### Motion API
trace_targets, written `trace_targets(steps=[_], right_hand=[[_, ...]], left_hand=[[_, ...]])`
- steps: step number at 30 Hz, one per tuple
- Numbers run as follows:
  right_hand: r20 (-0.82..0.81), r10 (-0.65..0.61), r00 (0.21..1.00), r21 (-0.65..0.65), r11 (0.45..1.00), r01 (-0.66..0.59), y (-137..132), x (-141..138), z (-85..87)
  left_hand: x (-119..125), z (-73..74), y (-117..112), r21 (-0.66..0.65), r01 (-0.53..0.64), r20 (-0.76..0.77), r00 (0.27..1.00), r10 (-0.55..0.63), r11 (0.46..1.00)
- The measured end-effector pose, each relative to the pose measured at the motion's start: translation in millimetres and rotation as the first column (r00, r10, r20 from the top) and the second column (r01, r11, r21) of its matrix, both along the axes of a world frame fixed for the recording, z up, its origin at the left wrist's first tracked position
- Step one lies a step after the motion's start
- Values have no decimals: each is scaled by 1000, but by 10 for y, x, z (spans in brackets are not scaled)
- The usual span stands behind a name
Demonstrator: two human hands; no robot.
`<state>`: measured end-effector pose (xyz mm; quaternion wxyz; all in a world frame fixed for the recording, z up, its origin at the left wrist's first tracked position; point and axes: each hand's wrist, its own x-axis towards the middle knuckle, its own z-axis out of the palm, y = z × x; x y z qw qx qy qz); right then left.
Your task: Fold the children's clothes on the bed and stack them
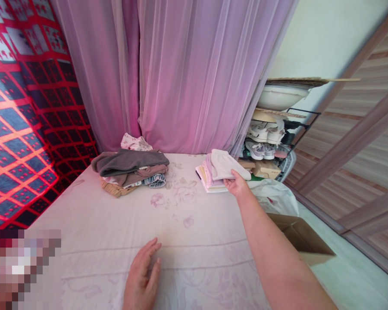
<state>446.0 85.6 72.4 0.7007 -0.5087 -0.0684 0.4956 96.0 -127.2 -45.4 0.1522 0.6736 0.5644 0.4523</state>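
Note:
My right hand (236, 183) reaches to a stack of folded clothes (207, 178) at the right of the bed. Its thumb lies over the edge of a folded whitish garment (226, 163) on top, with the fingers beneath. Whether the garment is lifted off the stack I cannot tell. My left hand (142, 273) is over the near part of the bed, holding nothing, thumb and fingers apart. A heap of clothes (132, 165), grey, brown and patterned, lies at the far left, with a tan woven piece (116, 189) under it.
The bed's pale flowered sheet (187, 219) spreads below me. Behind it hang pink curtains (194, 77), with a red-and-dark checked cloth (35, 107) at left. On the right stand a shoe rack (287, 116), a plastic bag (274, 196), an open cardboard box (304, 234) and a wooden wardrobe (358, 129).

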Motion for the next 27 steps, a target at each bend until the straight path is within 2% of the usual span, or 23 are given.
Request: trace_targets(steps=[4,11,14,21,24,26,27], right_hand=[[-7,-24,1000,41,999,25,131,-55,186],[20,-45,999,196,980,40,511,-64,832],[45,-57,997,249,967,45,652,-55,1001],[60,-45,997,276,961,27,937,-48,1171],[64,-45,997,312,950,23,955,23,1235],[67,-33,997,294,956,12,861,59,1134],[67,-23,997,264,965,5,782,64,1022]], left_hand=[[-14,-7,-6,16,12,-17,1000,-12,1000],[-92,-100,35,67,77,-77,994,-72,995],[-130,-175,67,87,95,-108,990,-85,992],[-183,-232,85,69,130,-170,978,-117,989],[-184,-217,79,68,130,-167,979,-117,989],[-175,-202,76,72,126,-167,979,-113,989],[-168,-192,74,77,125,-169,979,-110,989]])
